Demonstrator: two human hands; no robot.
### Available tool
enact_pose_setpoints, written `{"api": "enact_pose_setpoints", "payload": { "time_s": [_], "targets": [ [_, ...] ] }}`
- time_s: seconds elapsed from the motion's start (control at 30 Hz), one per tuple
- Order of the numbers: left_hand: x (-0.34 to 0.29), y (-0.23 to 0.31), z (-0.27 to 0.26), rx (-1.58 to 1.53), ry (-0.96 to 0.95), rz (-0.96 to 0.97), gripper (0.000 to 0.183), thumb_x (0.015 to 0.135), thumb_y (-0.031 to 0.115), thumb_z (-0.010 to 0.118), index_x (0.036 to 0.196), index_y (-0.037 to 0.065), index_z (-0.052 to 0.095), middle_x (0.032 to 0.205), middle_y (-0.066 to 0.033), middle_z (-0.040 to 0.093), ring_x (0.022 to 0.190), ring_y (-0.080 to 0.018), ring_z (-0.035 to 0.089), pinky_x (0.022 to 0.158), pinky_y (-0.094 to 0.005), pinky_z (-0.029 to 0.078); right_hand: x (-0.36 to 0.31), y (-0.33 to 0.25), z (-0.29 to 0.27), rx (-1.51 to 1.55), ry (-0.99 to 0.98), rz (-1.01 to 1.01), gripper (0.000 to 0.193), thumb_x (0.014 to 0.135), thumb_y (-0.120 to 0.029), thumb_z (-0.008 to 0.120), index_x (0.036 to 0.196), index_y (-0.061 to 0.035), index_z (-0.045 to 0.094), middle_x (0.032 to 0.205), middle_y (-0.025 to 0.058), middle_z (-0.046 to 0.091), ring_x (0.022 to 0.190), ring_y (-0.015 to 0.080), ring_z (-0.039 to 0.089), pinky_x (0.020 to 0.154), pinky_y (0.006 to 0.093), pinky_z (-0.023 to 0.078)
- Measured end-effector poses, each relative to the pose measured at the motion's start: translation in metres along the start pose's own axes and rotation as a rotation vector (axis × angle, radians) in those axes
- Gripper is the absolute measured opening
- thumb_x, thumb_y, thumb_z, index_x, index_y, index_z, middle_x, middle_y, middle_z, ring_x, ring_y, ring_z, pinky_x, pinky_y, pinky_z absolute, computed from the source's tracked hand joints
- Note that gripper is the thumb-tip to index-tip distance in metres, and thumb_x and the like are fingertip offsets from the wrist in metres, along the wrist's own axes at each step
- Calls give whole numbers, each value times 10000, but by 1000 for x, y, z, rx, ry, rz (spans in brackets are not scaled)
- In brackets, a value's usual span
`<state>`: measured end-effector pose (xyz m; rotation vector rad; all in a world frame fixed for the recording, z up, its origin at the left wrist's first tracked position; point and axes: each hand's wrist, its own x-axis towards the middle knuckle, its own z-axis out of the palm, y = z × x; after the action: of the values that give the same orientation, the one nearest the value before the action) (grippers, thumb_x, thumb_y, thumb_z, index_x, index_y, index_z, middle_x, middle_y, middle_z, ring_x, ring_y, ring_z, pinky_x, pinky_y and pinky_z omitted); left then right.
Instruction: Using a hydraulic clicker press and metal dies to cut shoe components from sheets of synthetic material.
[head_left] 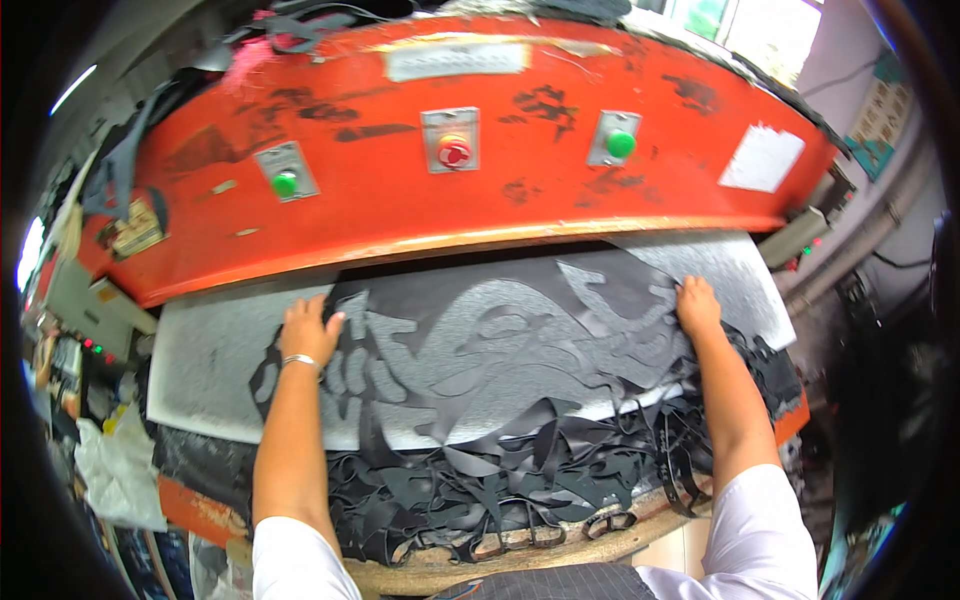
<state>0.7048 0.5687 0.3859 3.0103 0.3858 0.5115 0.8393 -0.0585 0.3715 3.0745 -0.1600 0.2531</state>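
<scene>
A dark, leather-like sheet (440,322) full of curved cut-out holes lies across a pale grey cutting board (205,350), which shows through the gaps. My left hand (310,330) is at the sheet's left edge, fingers pointing away from me and thumb toward the middle. It grips the sheet there, a light bracelet round the wrist. At the far right edge, my right hand (698,303) has its fingers bent over the same sheet. The near side of the sheet trails off the board in twisted strips.
An orange press head (360,210) spans the back, with two green buttons (285,185) and a red knob (454,152). Tangled dark offcuts (480,500) hang along the near edge, above a worn wooden rim (580,552). A white plastic bag (118,468) sits at the left.
</scene>
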Motion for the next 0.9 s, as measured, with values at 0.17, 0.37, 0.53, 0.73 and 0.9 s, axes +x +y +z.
{"api": "enact_pose_setpoints", "payload": {
  "time_s": [0.17,0.37,0.53,0.73,0.9],
  "targets": [
    [2,-14,-3,-63,-62,-76,325,913,349,595,1215,237,640,966,-157,620,832,-399,630,739,-474,515,9,2,-14,13,-82,-22,263,983,-325,442,1091,-91,490,1043,205,635,900,430,647,781,521,511],
    [-34,-50,-17,-99,-91,-61,290,921,285,592,1193,218,668,937,-190,679,858,-391,638,758,-461,504,-10,10,-7,46,-99,-174,303,976,-331,466,1249,-212,521,1016,170,653,888,408,647,750,508,521],
    [-85,-37,-45,-139,-168,-104,304,915,251,597,1196,158,668,969,-212,670,876,-396,631,780,-450,496,-51,39,-23,53,-151,-268,361,970,-363,480,1322,-295,524,979,162,640,836,399,653,741,496,527],
    [-118,-15,-83,62,-56,-112,348,819,211,681,1151,107,680,1082,-192,598,985,-366,566,857,-449,449,-102,53,-63,153,202,-502,372,845,-187,643,1211,-133,611,1017,97,621,955,305,593,788,420,475],
    [-100,98,-90,-109,36,201,402,683,210,763,1066,112,688,1273,-130,556,1082,-361,522,903,-462,414,-133,14,-99,338,65,-1257,352,816,-174,576,1162,-131,626,1190,106,596,1160,267,541,903,394,455]
  ]
}}
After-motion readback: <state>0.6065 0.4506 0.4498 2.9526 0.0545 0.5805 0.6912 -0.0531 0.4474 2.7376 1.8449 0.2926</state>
